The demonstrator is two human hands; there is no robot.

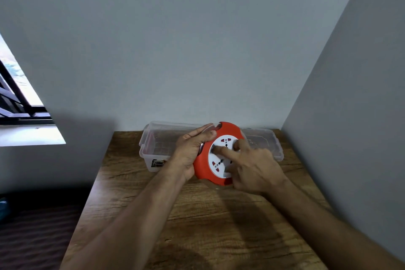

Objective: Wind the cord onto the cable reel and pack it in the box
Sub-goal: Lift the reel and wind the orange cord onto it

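A round red cable reel [202, 163] with a white socket face [219, 165] is held tilted above the wooden table [197, 226], in front of a clear plastic box [153, 144]. My left hand [192, 151] grips the reel's left rim, fingers curled over its top edge. My right hand [254, 169] rests on the white face, with the index finger pressed near its centre. No loose cord shows. The open box stands at the table's far edge against the wall.
Grey walls close in behind and on the right of the table. A window with dark bars [19, 103] is at the left. A dark floor or surface [32, 226] lies beyond the table's left edge.
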